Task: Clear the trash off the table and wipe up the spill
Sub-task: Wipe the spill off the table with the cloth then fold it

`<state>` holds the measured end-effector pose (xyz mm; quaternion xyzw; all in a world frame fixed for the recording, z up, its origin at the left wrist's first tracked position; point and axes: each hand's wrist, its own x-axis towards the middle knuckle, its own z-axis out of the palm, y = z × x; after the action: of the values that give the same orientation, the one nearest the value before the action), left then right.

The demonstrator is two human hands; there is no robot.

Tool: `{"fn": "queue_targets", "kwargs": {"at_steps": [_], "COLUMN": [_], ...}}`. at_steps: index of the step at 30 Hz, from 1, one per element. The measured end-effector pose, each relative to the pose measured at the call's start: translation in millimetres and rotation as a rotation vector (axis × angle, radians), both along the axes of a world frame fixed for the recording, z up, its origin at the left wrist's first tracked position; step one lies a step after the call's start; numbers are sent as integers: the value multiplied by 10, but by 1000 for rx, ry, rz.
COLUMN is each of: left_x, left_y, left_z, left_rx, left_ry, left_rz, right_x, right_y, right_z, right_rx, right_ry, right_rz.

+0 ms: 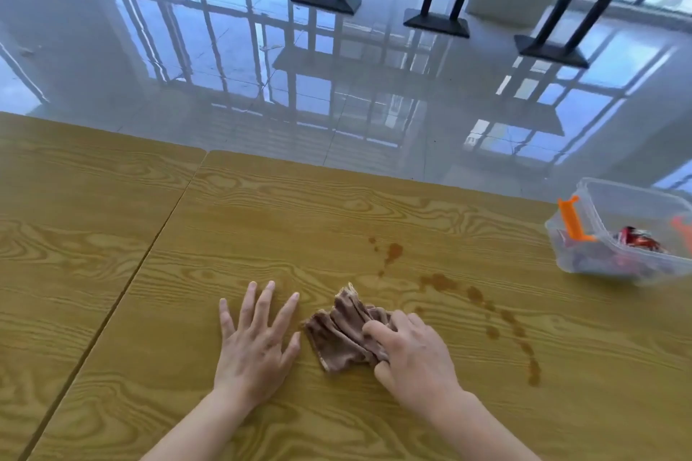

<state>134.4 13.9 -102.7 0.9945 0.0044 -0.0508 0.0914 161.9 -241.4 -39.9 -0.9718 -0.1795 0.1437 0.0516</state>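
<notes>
Soft brown cloth, bunched on the wooden bench beside a brown spill, gripped at its near edge by the right hand while the left hand lies flat and empty; light and limp, probably best pressed under a flat palm.
</notes>
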Motion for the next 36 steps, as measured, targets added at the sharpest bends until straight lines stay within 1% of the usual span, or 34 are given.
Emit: {"fn": "queue_targets", "kwargs": {"at_steps": [2, 4, 6, 8, 10, 12, 15, 17, 19, 21, 23, 25, 26, 28, 29, 31, 32, 33, 36], "left_x": [56, 108, 135, 160, 190, 200, 171, 171, 175, 191, 197, 186, 182, 178, 184, 189, 189, 196, 212], "left_y": [-243, -446, -583, -662, -724, -786, -856, -850, -844, -842, -843, -846, -845, -844, -844, -865, -883, -915, -1098], "left_z": [16, 23, 13, 3, 6, -12, -89, -104, -105, -84, -77, -96, -101, -113, -111, -94, -86, -81, -69], "left_rx": [5, 21, 39, 42, 25, 9, 39, 80, 106, 119, 126, 121, 120, 118, 119, 125, 131, 135, 90], "left_ry": [-2, 10, 20, 10, 1, 6, 8, -1, 4, 1, 3, 5, 2, 2, 4, 17, 35, 58, 99], "left_rz": [-61, -76, -55, -36, -36, -22, -5, -4, -8, -3, 0, -3, -4, -7, -5, -4, -9, -6, 74], "right_x": [-58, -61, -92, -182, -300, -435, -439, -225, 5, 35, -196, -522, -608, -599, -541, -411, -389, -412, -760], "right_y": [-204, -255, -202, -195, -407, -743, -1158, -1158, -1007, -799, -713, -879, -1032, -1396, -1533, -1618, -1544, -1432, -1224], "right_z": [-42, -101, -225, -338, -421, -474, -461, -393, -359, -385, -448, -490, -494, -502, -491, -457, -432, -410, -456], "right_rx": [-21, 81, 161, 124, 69, 46, 7, 2, 17, 1, 33, 36, 20, -37, -46, -61, -63, -48, 7], "right_ry": [-46, -38, -21, -80, -132, -164, -147, -135, -91, -96, -99, -108, -104, -133, -129, -110, -110, -101, -106], "right_rz": [-100, -128, 11, 152, 182, 127, -70, -203, -271, -215, -69, 71, 67, -57, -170, -371, -402, -382, -118]}}
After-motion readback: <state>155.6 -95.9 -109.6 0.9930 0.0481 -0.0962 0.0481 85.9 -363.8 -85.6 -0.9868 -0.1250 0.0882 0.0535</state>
